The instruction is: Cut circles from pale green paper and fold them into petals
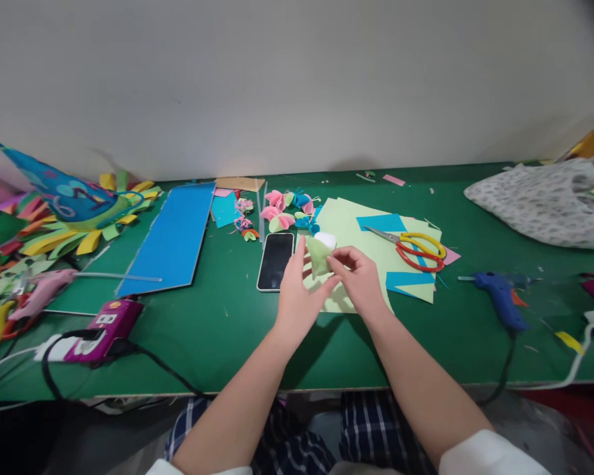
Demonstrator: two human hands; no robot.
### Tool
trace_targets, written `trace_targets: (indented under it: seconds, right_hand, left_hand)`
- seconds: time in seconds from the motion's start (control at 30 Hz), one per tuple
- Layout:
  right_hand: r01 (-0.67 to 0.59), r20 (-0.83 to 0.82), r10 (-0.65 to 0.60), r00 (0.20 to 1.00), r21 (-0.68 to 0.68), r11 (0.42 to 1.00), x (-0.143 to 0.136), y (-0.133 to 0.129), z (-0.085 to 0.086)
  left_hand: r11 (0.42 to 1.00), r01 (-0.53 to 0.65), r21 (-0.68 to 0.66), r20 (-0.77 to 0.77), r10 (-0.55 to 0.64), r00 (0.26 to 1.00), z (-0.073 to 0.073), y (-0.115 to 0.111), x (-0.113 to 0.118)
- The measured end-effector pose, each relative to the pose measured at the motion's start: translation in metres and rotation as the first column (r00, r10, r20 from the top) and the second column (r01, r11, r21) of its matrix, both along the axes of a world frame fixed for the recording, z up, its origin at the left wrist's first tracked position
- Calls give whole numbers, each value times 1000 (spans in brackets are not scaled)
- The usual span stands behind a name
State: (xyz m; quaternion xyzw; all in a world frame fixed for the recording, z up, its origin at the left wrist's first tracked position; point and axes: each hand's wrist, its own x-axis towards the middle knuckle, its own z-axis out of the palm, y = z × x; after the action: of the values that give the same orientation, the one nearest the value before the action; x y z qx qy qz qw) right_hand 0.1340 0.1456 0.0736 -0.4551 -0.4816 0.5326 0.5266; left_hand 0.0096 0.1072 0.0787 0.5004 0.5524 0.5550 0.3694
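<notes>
A small light green paper piece [317,256], curved and with a white part at its top, is held up between my two hands. My left hand [297,293] grips it from the left, the thumb below and the fingers partly behind it. On its right edge, my right hand [360,277] pinches with thumb and forefinger. Beneath them lie light green paper sheets [344,218]. Left of my left hand is a phone [276,262] with a dark screen. Scissors [418,252] with red and yellow handles rest on the sheets, beside blue paper strips [376,223].
Pink and blue paper flowers [278,214] lie behind the phone. A blue board [171,231], a party hat [69,194], a pink glue gun [47,290] and a purple power strip [111,323] stand leftward. Rightward are a blue glue gun [502,300] and patterned cloth [539,201].
</notes>
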Motion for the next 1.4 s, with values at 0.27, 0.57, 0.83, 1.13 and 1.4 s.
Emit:
trace_targets:
  seconds: [0.27, 0.57, 0.83, 1.13, 1.4]
  right_hand:
    - [-78, -55, 74, 996, -91, 993, -1, -1, 1]
    - [-200, -134, 175, 975, -214, 956, 4, 4, 1]
    - [-214, 169, 235, 957, -135, 968, 1, -6, 2]
    - [9, 816, 9, 579, -17, 1000, 93, 34, 17]
    - [33, 993, 110, 41, -111, 993, 162, 76, -4]
  left_hand:
    - [992, -82, -95, 176, 98, 980, 5, 1, -12]
    - [981, 89, -174, 414, -9, 910, 13, 5, -20]
    - [988, -110, -105, 429, 145, 892, 1, 7, -12]
    - [989, -138, -51, 341, 147, 928, 20, 0, -18]
    - [999, 53, 5, 363, -51, 930, 30, -7, -31]
